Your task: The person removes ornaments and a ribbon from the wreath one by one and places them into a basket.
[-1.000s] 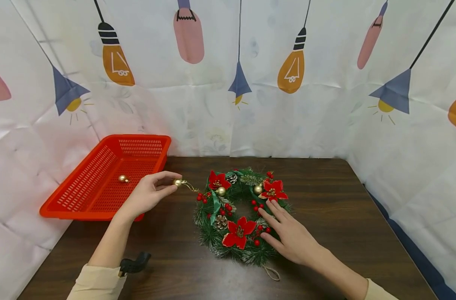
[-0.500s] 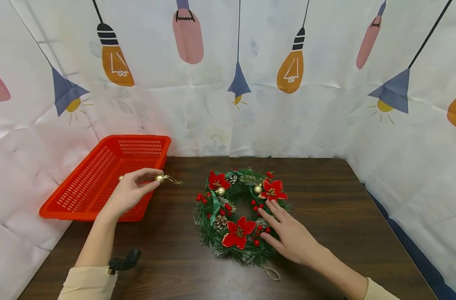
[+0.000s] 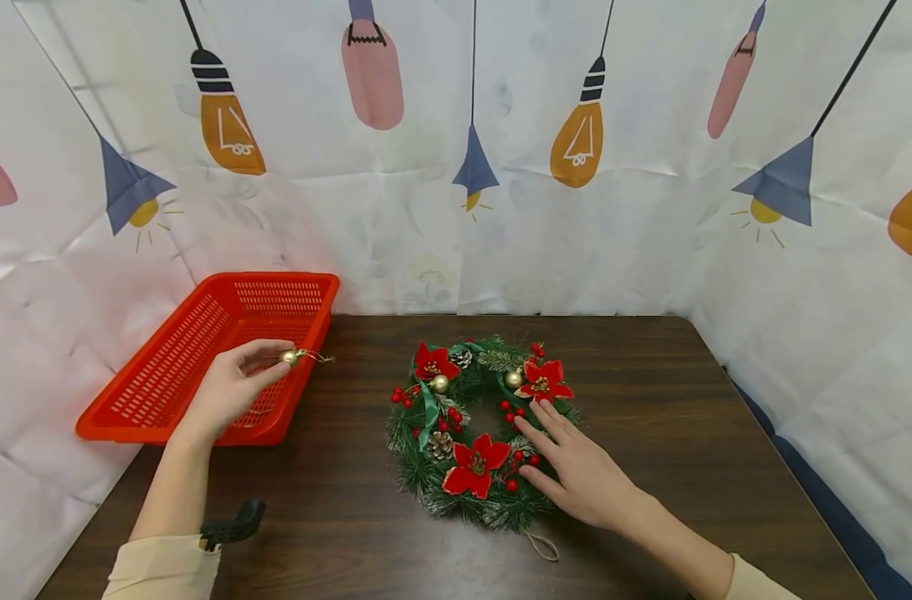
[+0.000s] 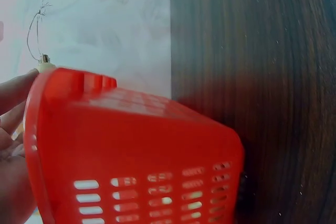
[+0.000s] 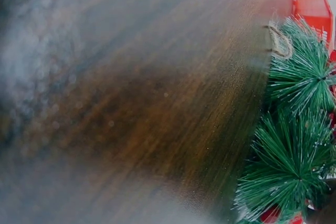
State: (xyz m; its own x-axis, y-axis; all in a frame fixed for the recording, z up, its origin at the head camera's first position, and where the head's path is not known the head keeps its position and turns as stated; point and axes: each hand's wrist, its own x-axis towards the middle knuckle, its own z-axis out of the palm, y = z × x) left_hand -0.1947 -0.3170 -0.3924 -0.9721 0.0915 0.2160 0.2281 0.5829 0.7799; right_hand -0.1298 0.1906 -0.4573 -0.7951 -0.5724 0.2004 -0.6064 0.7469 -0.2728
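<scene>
Between the thumb and fingertips of my left hand [image 3: 227, 387] is a gold bauble [image 3: 289, 357] with a thin hanging string, held over the near right part of the red basket [image 3: 174, 350]. In the left wrist view, the basket wall [image 4: 136, 135] covers most of the bauble [image 4: 45, 67]. My right hand [image 3: 579, 467] lies with fingers spread on the right side of a green wreath [image 3: 418, 471]. The wreath carries red poinsettias [image 3: 477, 467], red berries, pine cones [image 3: 440, 446] and two gold baubles [image 3: 513, 379]. Only green needles [image 5: 294, 156] show in the right wrist view.
The basket stands at the back left of a dark wooden table [image 3: 636, 375]. A twine loop [image 3: 542, 547] sticks out at the wreath's near edge. Behind the table hangs a white curtain [image 3: 426, 242] printed with lamps.
My left hand has moved left with the bauble, from beside the wreath to over the basket. It now hides the loose bauble seen in the basket before. My right hand has stayed still.
</scene>
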